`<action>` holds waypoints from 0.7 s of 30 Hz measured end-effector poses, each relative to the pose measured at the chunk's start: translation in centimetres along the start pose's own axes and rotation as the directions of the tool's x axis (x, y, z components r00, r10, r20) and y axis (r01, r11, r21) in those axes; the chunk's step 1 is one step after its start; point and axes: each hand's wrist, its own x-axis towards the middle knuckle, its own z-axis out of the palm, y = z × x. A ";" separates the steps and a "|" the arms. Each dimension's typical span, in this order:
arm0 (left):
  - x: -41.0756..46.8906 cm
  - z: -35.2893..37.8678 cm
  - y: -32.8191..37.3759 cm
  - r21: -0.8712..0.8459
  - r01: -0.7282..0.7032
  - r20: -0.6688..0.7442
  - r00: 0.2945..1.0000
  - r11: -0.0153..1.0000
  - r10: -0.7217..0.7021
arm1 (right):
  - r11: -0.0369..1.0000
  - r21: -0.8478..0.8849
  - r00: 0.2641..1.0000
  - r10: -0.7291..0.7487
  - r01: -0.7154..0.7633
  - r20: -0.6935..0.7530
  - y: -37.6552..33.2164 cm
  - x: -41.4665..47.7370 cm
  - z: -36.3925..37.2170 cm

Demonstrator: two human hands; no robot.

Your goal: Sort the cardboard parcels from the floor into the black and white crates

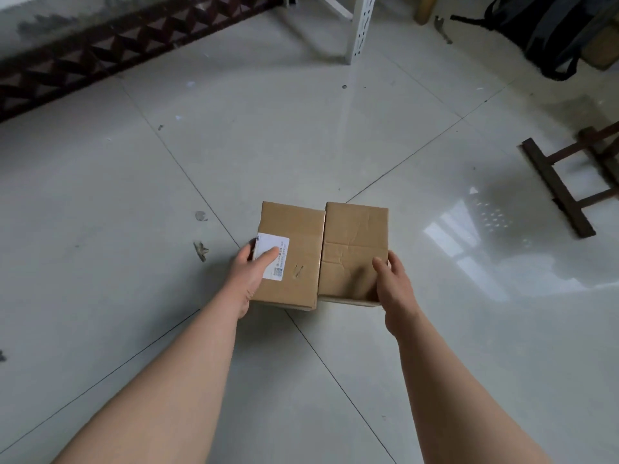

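Two brown cardboard parcels sit side by side, touching, above the pale tiled floor in the middle of the view. The left parcel (pixel 294 242) carries a white shipping label (pixel 273 254) near its left edge. My left hand (pixel 249 277) grips that parcel's left side, thumb lying on the label. The right parcel (pixel 355 242) is creased and has no label. My right hand (pixel 393 286) holds its near right corner, thumb on top. No black or white crate is in view.
A white perforated metal rack leg (pixel 360 28) stands at the back centre. A dark backpack (pixel 549 31) lies at the back right. A dark wooden stand (pixel 562 189) sits at the right edge. A patterned dark baseboard (pixel 100 58) runs along the back left wall.
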 end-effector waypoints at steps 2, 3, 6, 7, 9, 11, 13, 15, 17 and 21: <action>-2.0 -1.5 1.9 0.008 -0.020 -0.024 1.000 1.000 0.020 | 0.999 0.030 0.999 -0.022 0.021 0.025 -0.9 -2.4 0.7; -3.4 -2.3 3.0 0.013 -0.020 -0.028 0.999 1.000 0.021 | 0.999 0.040 0.999 -0.025 0.024 0.033 -1.7 -3.8 1.0; -7.9 -4.7 6.8 0.021 -0.010 -0.055 0.998 1.000 0.011 | 0.998 0.040 0.998 -0.048 0.047 0.028 -5.4 -7.8 1.6; -9.5 -5.6 8.1 0.027 -0.001 -0.074 0.997 1.000 0.003 | 0.998 0.021 0.997 -0.067 0.066 0.030 -7.0 -9.4 1.7; -12.9 -7.3 10.9 0.040 0.026 -0.116 0.993 0.999 -0.021 | 0.994 -0.028 0.993 -0.106 0.108 0.041 -10.5 -12.5 1.9; -16.6 -9.1 13.7 0.029 0.054 -0.150 0.987 0.998 -0.049 | 0.990 -0.085 0.993 -0.112 0.115 0.040 -13.7 -15.9 2.0; -21.0 -11.1 16.8 0.025 0.079 -0.193 0.979 0.997 -0.072 | 0.985 -0.147 0.995 -0.089 0.093 0.035 -17.1 -20.1 2.1; -25.2 -12.6 19.5 0.026 0.088 -0.222 0.972 0.996 -0.080 | 0.978 -0.195 0.997 -0.064 0.069 0.032 -19.8 -24.0 2.0; -29.9 -14.6 23.0 0.016 0.082 -0.258 0.963 0.996 -0.075 | 0.972 -0.221 0.996 -0.061 0.074 0.063 -23.2 -28.2 2.1; -39.1 -18.7 29.5 -0.006 0.040 -0.339 0.940 0.999 -0.040 | 0.960 -0.236 0.981 -0.117 0.151 0.153 -31.1 -36.2 2.5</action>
